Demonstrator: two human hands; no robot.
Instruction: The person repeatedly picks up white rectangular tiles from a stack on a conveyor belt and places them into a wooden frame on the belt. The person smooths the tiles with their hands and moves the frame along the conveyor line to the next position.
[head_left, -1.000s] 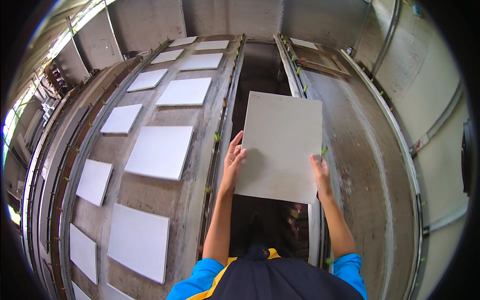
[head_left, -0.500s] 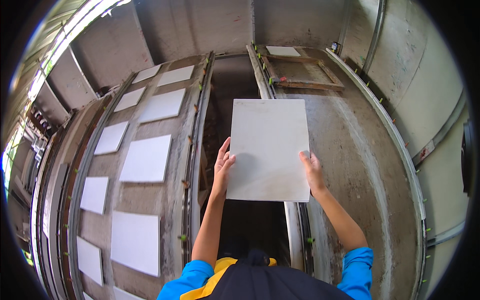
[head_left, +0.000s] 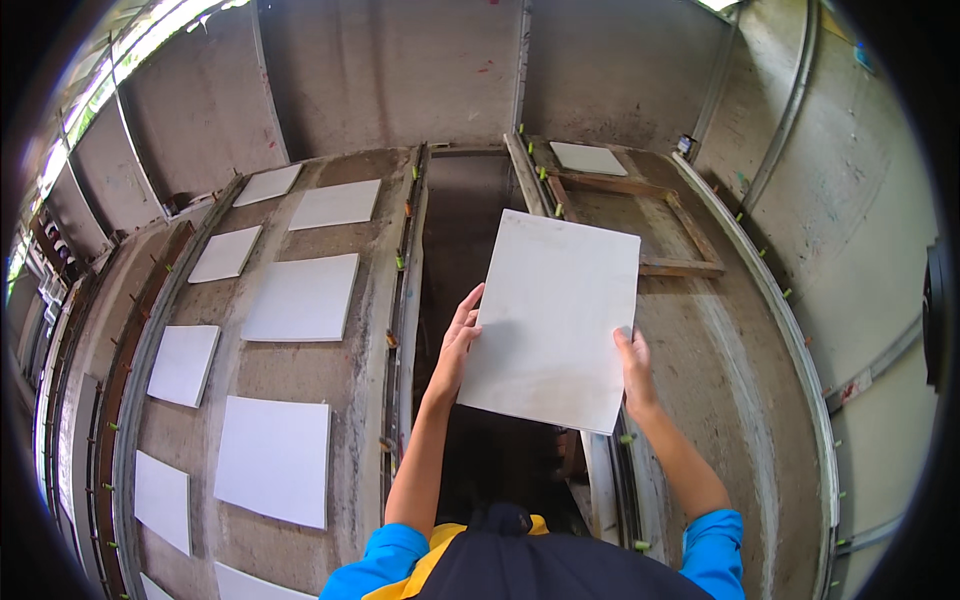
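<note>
A white rectangular sheet (head_left: 555, 320), with faint grey smudges, is held up over the dark gap between two long tables. It looks thin and flat; whether it is one sheet or several together I cannot tell. My left hand (head_left: 459, 340) grips its left edge, thumb on top and fingers going underneath. On the lower right edge my right hand (head_left: 634, 365) is closed, its thumb pressed on the face and the other fingers mostly behind it. The sheet tilts, its right side lower than its left.
Several white sheets lie in two columns on the left table (head_left: 280, 370). On the right table (head_left: 690, 400) are a wooden frame (head_left: 690, 222) and another white sheet (head_left: 588, 159) near the far end. Rails with small green and orange clips edge both tables. Grey walls (head_left: 620, 70) stand beyond.
The held sheet has turned clockwise and shifted slightly right and down in view, both hands keeping hold. The view has moved, so more of the back wall shows.
</note>
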